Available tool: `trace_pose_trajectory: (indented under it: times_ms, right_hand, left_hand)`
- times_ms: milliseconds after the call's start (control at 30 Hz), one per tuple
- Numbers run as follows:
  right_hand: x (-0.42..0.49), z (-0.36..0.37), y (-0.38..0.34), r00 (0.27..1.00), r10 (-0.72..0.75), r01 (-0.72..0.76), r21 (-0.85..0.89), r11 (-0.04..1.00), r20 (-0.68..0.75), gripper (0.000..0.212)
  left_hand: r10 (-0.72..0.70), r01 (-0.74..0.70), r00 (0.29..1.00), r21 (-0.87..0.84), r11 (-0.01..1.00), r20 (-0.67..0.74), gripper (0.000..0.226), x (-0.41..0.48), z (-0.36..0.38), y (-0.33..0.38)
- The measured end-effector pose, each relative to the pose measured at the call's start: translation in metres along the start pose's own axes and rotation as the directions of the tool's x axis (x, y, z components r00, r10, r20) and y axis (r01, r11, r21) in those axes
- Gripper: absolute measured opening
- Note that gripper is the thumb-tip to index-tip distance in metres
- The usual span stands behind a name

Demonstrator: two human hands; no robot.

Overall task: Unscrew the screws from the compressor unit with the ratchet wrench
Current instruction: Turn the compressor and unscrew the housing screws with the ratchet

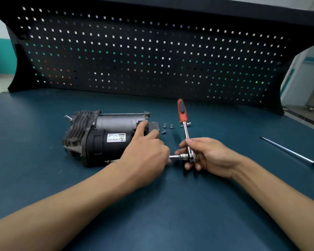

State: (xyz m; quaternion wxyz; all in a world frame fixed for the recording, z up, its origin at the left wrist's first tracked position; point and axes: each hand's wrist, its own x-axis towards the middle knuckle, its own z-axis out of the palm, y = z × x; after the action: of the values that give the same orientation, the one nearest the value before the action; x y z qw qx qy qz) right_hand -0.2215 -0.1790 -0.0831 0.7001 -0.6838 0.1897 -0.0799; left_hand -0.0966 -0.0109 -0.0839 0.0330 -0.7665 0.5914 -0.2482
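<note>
Partway: pulled several screws [168, 127], loose beside compressor unit [105, 134]; bracing it with spread left hand [145, 156], gripping ratchet wrench [186, 134] in right hand [207, 156].

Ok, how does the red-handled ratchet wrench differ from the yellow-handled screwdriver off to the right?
The red-handled chrome ratchet wrench is gripped at its head by the right hand, handle pointing away from the person; the yellow-handled screwdriver lies untouched on the blue table. The wrench's shaft is stout, the screwdriver's thin and long. Both have shiny metal shafts.
</note>
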Motion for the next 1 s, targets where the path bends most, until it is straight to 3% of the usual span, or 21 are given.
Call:
trace_pose_trajectory:
  times_ms: [400, 800, 1000]
  right_hand:
    - [-0.006, -0.004, -0.002, 0.994, -0.042, 0.034, 0.083, 0.996, 0.103, 0.018]
    - [-0.013, -0.006, 0.0, 0.964, -0.115, 0.136, -0.072, 0.988, 0.238, 0.021]
    - [-0.014, -0.005, 0.002, 0.967, -0.126, 0.151, -0.097, 0.984, 0.222, 0.02]
  left_hand:
    - [0.019, -0.019, 1.0, -0.006, 1.0, -0.008, 0.024, -0.001, 0.0, 0.002]
    - [0.079, -0.079, 0.997, 0.022, 0.997, 0.003, 0.036, -0.004, 0.004, 0.0]
    - [0.089, -0.089, 0.996, -0.002, 0.996, 0.017, 0.034, -0.003, 0.004, -0.002]
